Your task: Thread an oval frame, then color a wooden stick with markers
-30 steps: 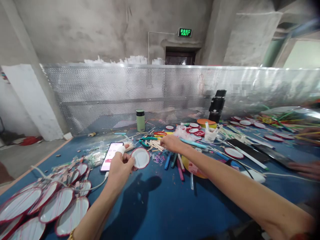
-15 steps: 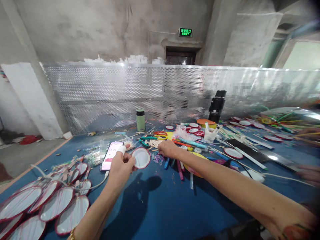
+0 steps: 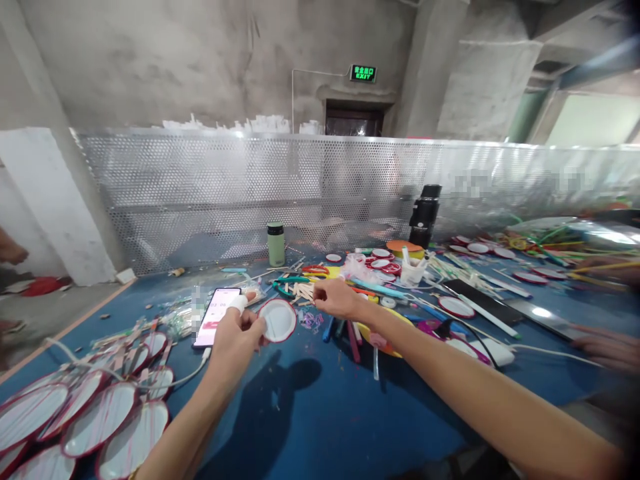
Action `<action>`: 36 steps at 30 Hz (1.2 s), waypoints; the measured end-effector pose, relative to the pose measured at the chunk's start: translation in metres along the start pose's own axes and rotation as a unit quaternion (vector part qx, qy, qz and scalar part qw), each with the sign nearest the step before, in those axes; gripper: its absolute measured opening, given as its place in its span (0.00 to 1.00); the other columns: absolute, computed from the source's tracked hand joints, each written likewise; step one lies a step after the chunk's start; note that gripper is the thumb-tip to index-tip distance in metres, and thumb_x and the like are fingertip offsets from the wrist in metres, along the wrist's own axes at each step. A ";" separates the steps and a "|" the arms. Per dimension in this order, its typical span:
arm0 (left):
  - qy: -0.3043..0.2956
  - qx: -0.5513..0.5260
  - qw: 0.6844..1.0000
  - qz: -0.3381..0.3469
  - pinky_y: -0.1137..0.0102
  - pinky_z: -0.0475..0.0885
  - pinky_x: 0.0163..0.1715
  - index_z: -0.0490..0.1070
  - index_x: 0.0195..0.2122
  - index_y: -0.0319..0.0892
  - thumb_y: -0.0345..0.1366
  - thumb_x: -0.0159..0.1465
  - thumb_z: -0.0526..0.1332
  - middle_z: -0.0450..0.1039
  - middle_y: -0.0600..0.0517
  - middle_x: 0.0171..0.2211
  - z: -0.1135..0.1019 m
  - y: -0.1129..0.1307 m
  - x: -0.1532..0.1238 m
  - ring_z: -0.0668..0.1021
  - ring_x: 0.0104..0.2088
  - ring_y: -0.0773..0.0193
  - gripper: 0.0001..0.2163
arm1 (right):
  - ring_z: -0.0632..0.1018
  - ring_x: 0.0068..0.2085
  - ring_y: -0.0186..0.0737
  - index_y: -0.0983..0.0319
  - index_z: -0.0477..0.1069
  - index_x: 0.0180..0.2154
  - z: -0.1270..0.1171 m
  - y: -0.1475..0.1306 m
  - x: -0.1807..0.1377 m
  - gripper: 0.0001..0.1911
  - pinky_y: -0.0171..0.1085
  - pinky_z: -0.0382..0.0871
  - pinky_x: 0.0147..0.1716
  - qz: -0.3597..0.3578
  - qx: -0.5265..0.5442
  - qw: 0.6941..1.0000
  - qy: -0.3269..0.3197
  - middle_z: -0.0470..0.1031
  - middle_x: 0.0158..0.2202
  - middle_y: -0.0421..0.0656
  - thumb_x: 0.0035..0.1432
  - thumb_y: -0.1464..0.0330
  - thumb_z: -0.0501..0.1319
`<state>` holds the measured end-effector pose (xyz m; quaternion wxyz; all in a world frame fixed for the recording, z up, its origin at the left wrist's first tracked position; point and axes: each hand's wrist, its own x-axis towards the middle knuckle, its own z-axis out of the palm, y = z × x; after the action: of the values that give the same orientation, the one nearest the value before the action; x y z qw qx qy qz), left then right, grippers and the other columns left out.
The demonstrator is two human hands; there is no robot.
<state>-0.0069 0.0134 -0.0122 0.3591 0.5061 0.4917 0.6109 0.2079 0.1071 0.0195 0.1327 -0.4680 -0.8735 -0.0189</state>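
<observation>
My left hand [image 3: 235, 330] pinches a small round white disc [image 3: 278, 321] with a dark red rim, its face turned toward me. Something white [image 3: 238, 303] shows at the same hand's fingers; I cannot tell whether it is a wrap or a held thing. Just right of the disc, my right hand [image 3: 336, 298] has its fingers drawn together, pointing down beside a small pile of flat wooden sticks [image 3: 302, 291]. What its fingertips hold, if anything, is hidden. Purple and pink rubber bands [image 3: 312, 321] lie below that hand.
At left lie several red-rimmed white discs [image 3: 100, 413] on sticks and a lit phone [image 3: 216, 317] with a cable. Behind stand a green flask [image 3: 275, 245] and a black bottle [image 3: 425, 217], before a perforated metal screen [image 3: 210, 193]. Another person's hand [image 3: 603, 343] is at right.
The view has shifted slightly, so most things sit a little further left. My left hand still holds the disc; my right hand stays by the sticks, its fingers drawn together.
</observation>
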 end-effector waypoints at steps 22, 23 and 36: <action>-0.014 -0.100 0.994 -0.047 0.76 0.65 0.22 0.67 0.53 0.35 0.37 0.51 0.69 0.63 0.64 0.19 -0.002 0.010 -0.005 0.69 0.18 0.72 0.28 | 0.80 0.39 0.36 0.62 0.80 0.38 -0.012 -0.032 -0.007 0.08 0.30 0.68 0.39 0.026 0.094 0.995 0.024 0.82 0.37 0.43 0.61 0.70 0.61; -0.016 -0.131 0.989 -0.061 0.76 0.65 0.22 0.68 0.52 0.35 0.37 0.50 0.70 0.62 0.64 0.19 -0.001 0.010 -0.005 0.69 0.19 0.73 0.29 | 0.79 0.38 0.35 0.61 0.80 0.38 -0.011 -0.036 -0.012 0.08 0.30 0.68 0.37 0.014 0.130 0.991 0.034 0.82 0.36 0.41 0.60 0.70 0.61; -0.016 -0.208 0.975 -0.072 0.75 0.70 0.25 0.72 0.49 0.38 0.35 0.47 0.73 0.63 0.62 0.23 -0.001 0.010 -0.007 0.68 0.22 0.73 0.27 | 0.75 0.30 0.34 0.64 0.72 0.29 0.043 -0.069 -0.042 0.07 0.32 0.66 0.33 0.030 0.285 0.958 -0.018 0.77 0.28 0.41 0.55 0.79 0.59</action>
<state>-0.0057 0.0041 -0.0041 0.5072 0.3929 0.3830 0.6646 0.1636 0.0412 -0.0260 0.2457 -0.4366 -0.8306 0.2431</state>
